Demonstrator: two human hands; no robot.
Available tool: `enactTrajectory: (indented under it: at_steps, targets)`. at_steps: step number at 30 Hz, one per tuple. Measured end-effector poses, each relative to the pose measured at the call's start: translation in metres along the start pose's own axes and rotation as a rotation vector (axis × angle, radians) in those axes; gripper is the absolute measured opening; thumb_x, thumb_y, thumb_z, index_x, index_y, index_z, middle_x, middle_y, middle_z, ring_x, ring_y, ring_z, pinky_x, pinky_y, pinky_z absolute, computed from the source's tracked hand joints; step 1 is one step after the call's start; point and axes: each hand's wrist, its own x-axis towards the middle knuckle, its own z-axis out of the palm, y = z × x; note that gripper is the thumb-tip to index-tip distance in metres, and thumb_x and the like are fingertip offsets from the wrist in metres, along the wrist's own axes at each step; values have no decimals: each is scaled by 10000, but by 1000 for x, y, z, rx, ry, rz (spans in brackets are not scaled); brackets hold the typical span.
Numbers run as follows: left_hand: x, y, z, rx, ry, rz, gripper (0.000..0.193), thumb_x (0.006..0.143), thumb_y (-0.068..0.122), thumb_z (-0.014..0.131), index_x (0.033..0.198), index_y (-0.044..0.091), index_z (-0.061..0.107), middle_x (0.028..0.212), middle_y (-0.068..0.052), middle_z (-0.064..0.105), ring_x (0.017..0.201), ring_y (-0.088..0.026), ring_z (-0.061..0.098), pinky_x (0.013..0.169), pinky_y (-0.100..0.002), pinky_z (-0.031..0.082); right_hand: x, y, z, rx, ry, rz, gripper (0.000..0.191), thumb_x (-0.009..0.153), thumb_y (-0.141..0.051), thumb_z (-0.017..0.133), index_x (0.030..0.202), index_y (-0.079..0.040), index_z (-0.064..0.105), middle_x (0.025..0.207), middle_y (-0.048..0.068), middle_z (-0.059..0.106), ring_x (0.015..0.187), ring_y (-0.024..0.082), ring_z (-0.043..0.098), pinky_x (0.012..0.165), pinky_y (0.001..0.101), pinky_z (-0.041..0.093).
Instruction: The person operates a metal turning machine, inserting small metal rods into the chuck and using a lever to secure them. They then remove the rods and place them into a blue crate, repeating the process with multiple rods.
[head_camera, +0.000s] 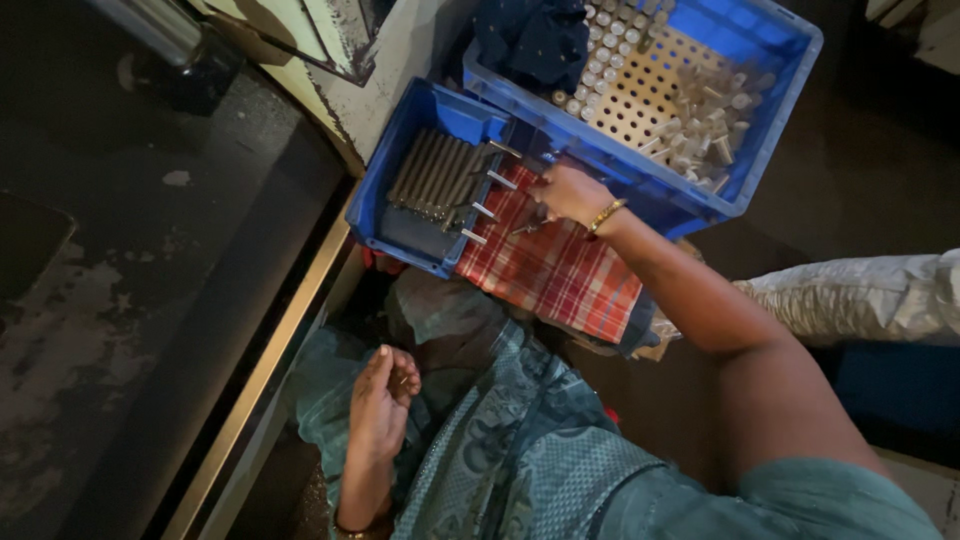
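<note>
My right hand (566, 192), with a gold bangle at the wrist, reaches forward over a red checked cloth (556, 268) and touches thin metal pins (490, 195) at the edge of a small blue tray (378, 190). The fingers pinch near one pin; whether it is gripped I cannot tell. A row of grey metal rods (432, 172) lies inside that tray. My left hand (382, 402) rests palm-up on my lap over green patterned fabric, fingers loosely curled with a small pin lying in the palm.
A larger blue crate (775, 110) behind holds a perforated board with several small cylindrical parts (700, 120) and a dark cloth (535, 40). A metal rail (270, 350) runs along the left. A silvery sack (860, 295) lies at right.
</note>
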Motion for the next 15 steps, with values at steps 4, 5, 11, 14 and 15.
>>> enactTrajectory:
  at_steps: [4, 5, 11, 14, 15]
  targets:
    - [-1, 1, 2, -2, -4, 9, 286, 1093, 278, 495, 890, 89, 566, 837, -38, 587, 733, -132, 571, 667, -288, 481, -14, -2, -3, -14, -2, -62, 376, 962, -356, 628, 1036, 3, 712, 671, 153, 711, 619, 269, 711, 648, 405, 544]
    - [0, 1, 3, 8, 6, 2, 280, 1086, 277, 498, 890, 90, 567, 835, -40, 590, 730, -135, 572, 667, -289, 483, -18, -3, -2, -32, 7, -93, 360, 955, -345, 629, 1055, -8, 708, 666, 159, 708, 609, 275, 711, 644, 407, 546]
    - [7, -2, 12, 0, -4, -4, 268, 1076, 270, 508, 900, 83, 585, 827, -42, 597, 729, -135, 575, 664, -286, 475, -29, -9, -3, -188, -3, -259, 342, 979, -377, 632, 993, -58, 754, 797, 180, 698, 744, 358, 683, 686, 461, 530]
    - [6, -2, 12, 19, -16, 1, 287, 1083, 279, 499, 899, 78, 589, 817, -47, 599, 725, -134, 573, 662, -284, 475, -24, -3, -7, -241, -63, -329, 334, 978, -369, 611, 961, -66, 751, 828, 156, 728, 803, 351, 694, 707, 470, 540]
    - [5, -2, 12, 22, -24, 5, 296, 1087, 283, 494, 897, 77, 590, 815, -48, 600, 723, -132, 571, 662, -282, 475, -20, 1, -8, -283, -76, -448, 337, 992, -365, 607, 964, -61, 749, 838, 163, 727, 816, 360, 689, 719, 470, 541]
